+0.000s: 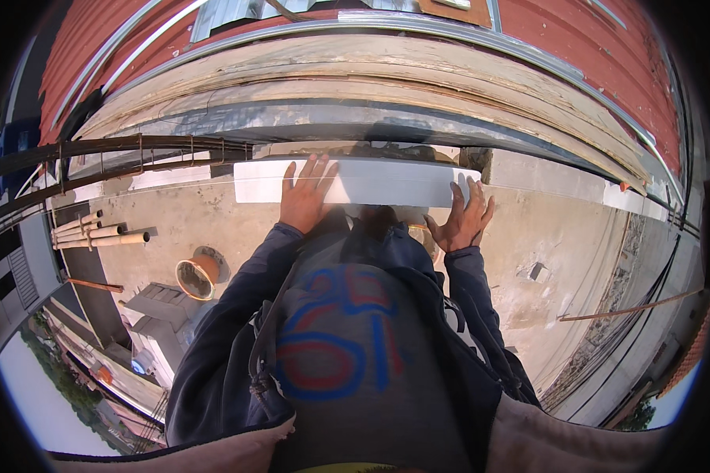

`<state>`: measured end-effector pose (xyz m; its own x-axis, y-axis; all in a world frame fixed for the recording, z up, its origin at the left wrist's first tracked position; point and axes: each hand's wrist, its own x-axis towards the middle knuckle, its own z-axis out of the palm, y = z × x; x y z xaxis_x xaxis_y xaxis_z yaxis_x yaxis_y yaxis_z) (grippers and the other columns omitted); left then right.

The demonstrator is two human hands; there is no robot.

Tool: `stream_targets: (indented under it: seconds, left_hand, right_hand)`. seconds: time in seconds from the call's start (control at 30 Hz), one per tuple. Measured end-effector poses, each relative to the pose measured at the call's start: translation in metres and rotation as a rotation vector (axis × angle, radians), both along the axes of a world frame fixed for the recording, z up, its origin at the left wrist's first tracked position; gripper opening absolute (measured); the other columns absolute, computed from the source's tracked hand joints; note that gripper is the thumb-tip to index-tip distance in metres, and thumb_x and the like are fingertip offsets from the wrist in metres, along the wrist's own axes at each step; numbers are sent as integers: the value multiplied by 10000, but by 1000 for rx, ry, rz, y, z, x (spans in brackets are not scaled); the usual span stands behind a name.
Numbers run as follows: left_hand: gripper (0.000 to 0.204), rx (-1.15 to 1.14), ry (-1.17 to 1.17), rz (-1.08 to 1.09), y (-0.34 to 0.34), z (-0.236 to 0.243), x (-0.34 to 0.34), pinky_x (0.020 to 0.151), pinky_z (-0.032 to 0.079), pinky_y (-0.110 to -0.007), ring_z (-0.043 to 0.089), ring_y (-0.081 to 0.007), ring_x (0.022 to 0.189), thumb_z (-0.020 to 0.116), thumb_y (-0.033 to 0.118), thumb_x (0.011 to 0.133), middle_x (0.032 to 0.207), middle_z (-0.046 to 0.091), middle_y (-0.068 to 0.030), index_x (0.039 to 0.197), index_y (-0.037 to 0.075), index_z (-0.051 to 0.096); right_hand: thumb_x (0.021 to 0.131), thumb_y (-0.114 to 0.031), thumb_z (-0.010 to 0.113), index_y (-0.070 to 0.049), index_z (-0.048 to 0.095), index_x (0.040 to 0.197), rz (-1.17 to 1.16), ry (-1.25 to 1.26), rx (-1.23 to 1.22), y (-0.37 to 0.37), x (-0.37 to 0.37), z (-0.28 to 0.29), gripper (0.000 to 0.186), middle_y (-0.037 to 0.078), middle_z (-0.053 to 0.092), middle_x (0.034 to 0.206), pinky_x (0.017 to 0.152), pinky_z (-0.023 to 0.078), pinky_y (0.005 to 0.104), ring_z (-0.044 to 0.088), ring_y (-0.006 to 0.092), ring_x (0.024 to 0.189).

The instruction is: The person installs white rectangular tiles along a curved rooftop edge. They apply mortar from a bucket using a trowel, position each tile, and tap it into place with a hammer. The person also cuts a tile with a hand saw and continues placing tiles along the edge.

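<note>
Evidently the chief risk here lies in balance: the long white block point(386, 185) sits at twelve o'clock, straight ahead of the person, and both hands only lie against it. The left hand point(308, 197), towards eleven o'clock, is spread with its fingers over the block, clasping nothing; the right hand point(464, 218), towards one o'clock, is likewise splayed at the block's other end, its thumb reaching below the near edge. How hard either presses cannot be told. Uneven pushing could skew the block or tip it towards the body, since no fingers appear to be wrapped around it; what bears it underneath is hidden, so a poor seat might go unnoticed. That low thumb could be pinched should the near edge drop. A thin string point(383, 176) runs across the block, and a finger catching it might pull it out of line. Out at ten o'clock, the steel bars point(110, 150) reach close to the block's left end, so a sideways shove could knock against them or scrape a knuckle. Around nine o'clock, the orange bucket point(197, 276) and bamboo poles point(102, 235) might trip a careless backward step.
</note>
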<state>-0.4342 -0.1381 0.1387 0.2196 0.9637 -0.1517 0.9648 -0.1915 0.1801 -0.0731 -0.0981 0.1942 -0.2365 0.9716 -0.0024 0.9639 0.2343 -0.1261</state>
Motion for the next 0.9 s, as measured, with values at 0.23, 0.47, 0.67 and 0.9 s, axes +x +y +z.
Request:
stream_targets:
  seconds: [0.23, 0.47, 0.67, 0.9]
  left_hand:
    - [1160, 131, 183, 51, 0, -23, -52, 1229, -22, -763, 126, -325, 1639, 861, 596, 705, 1756, 235, -83, 1681, 315, 301]
    - [1123, -50, -41, 56, -14, -2, -126, 1157, 179, -751, 401, -345, 1436, 924, 471, 630, 1471, 491, -100, 1599, 226, 412]
    - [1150, -55, 3, 153, -18, 13, -120, 1149, 228, -695, 413, -345, 1428, 966, 395, 567, 1482, 486, -96, 1573, 222, 434]
    - [1153, -35, 40, 126, 28, 6, -112, 1160, 259, -718, 414, -340, 1448, 956, 408, 617, 1506, 490, -83, 1612, 240, 396]
  right_hand:
    - [674, -418, 912, -128, 381, 1605, 373, -399, -251, 60, -39, -17, 1110, 148, 524, 1416, 1279, 204, 582, 470, 356, 1403]
    - [571, -296, 953, -81, 527, 1457, 419, -220, -307, 65, -34, -10, 1007, 165, 555, 1258, 1088, 377, 512, 536, 361, 1225]
    - [594, -330, 952, -110, 545, 1479, 435, -174, -282, 88, -43, 13, 998, 163, 571, 1274, 1132, 344, 517, 533, 348, 1230]
    - [608, -340, 936, -144, 522, 1517, 400, -191, -270, 116, -22, -16, 1018, 142, 567, 1357, 1173, 350, 511, 522, 343, 1289]
